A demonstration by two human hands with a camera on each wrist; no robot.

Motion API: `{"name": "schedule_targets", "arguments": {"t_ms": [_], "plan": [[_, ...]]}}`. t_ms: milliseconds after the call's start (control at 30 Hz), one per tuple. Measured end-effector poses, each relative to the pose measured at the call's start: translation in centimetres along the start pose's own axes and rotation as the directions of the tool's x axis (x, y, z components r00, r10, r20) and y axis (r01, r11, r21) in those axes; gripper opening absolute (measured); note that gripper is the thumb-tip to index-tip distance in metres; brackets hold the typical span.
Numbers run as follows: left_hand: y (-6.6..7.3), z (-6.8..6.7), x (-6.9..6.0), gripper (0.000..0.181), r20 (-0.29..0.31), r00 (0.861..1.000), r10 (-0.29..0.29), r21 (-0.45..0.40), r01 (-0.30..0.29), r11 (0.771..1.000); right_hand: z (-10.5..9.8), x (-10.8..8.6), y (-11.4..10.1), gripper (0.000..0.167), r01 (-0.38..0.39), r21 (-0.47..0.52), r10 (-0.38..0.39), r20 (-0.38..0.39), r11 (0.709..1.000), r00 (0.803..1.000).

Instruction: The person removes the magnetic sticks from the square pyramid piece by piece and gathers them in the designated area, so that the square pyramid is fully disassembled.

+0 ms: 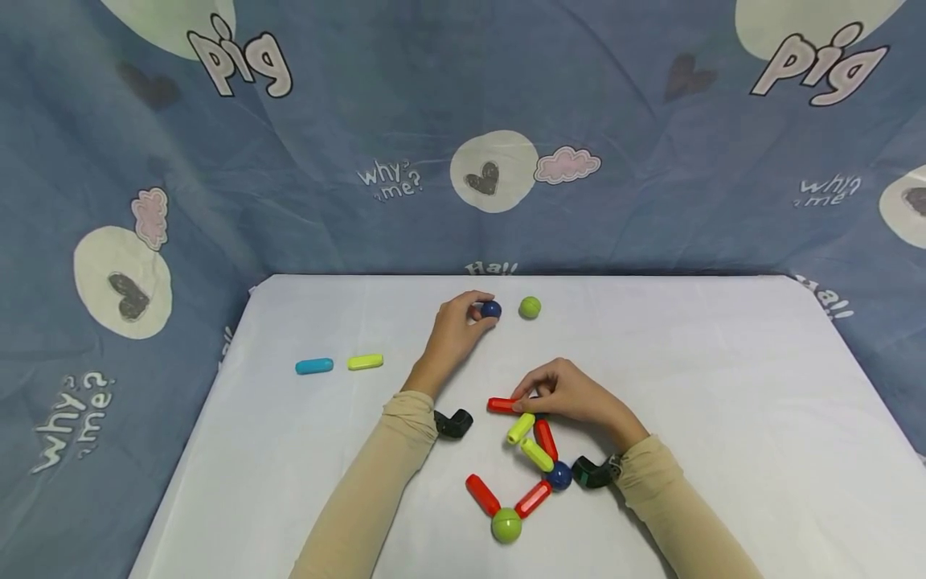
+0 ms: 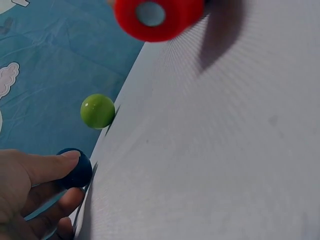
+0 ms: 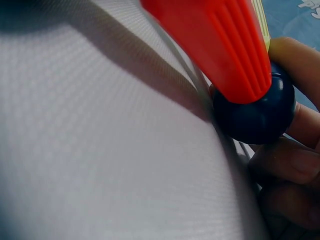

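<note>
Evidently, the left hand [image 1: 454,331] pinches a blue ball [image 1: 491,310], a green ball [image 1: 530,307] just right of it, while only the right wrist view clearly shows the navy ball [image 3: 256,122] gripped in the right hand [image 1: 571,394], partly cut off there.

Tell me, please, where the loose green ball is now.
In the head view, the loose green ball sits near the far edge of the table, right of the blue ball pinched by the left hand.
</note>
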State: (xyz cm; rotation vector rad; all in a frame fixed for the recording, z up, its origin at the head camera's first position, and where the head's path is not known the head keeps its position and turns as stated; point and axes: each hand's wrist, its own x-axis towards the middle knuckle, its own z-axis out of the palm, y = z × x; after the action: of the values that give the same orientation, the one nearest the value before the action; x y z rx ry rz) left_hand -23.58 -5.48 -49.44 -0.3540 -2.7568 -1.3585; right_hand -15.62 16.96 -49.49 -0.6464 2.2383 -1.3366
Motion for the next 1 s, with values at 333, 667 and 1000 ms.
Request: {"name": "schedule_targets", "arguments": {"t_ms": [333, 667, 1000], "plan": [[-0.2, 0.07, 0.04, 0.04, 0.012, 1.0, 0.0, 0.001, 0.0, 1.0, 0.05, -0.03, 0.07, 0.012, 0.008, -0.002, -0.008, 0.002, 1.0, 1.0], [-0.3, 0.03, -0.05, 0.043, 0.016, 1.0, 0.006, 0.005, -0.006, 1.0, 0.12, 0.03, 0.23, 0.012, 0.004, -0.009, -0.004, 0.007, 1.0, 1.0], [-0.33, 0.02, 0.04, 0.038, 0.012, 1.0, 0.009, -0.011, -0.008, 1.0, 0.03, 0.03, 0.12, 0.013, 0.01, -0.007, -0.01, -0.001, 1.0, 1.0]]}}
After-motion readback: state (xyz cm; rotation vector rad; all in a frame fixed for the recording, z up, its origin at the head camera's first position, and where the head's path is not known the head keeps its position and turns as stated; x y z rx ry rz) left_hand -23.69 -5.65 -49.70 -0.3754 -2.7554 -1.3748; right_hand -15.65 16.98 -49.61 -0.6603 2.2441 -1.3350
